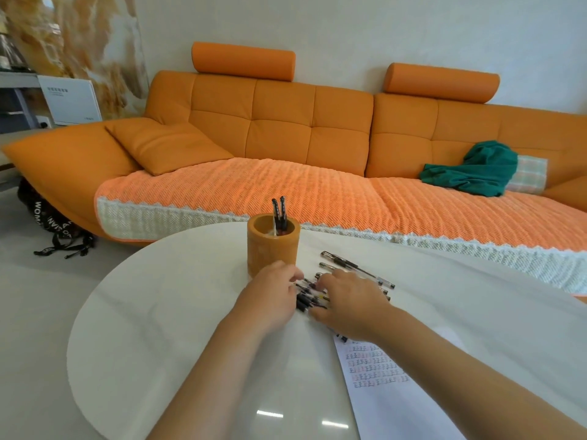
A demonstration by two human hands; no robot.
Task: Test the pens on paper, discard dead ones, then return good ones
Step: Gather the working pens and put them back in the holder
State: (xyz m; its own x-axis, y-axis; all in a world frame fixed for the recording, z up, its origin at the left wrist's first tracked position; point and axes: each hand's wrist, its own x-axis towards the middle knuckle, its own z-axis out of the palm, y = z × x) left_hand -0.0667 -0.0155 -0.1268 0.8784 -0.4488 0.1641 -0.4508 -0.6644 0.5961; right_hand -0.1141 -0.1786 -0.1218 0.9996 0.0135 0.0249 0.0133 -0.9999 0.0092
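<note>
A pile of black-capped pens [305,296] lies on the white round table [178,312], just right of an orange cylindrical pen holder [273,249]. Two dark pens [279,212] stand upright in the holder. My left hand [271,296] curls its fingers onto the left ends of the pile. My right hand [349,304] lies over the pile, fingers and thumb curled round several pens, and hides most of them. Two more pens [347,265] lie loose beyond my right hand. A white paper [384,385] with rows of scribble marks lies under my right forearm.
A long orange sofa [286,128] with a knitted cover stands right behind the table. A green cloth [476,168] lies on its right seat. A dark bag [54,223] sits on the floor at the left.
</note>
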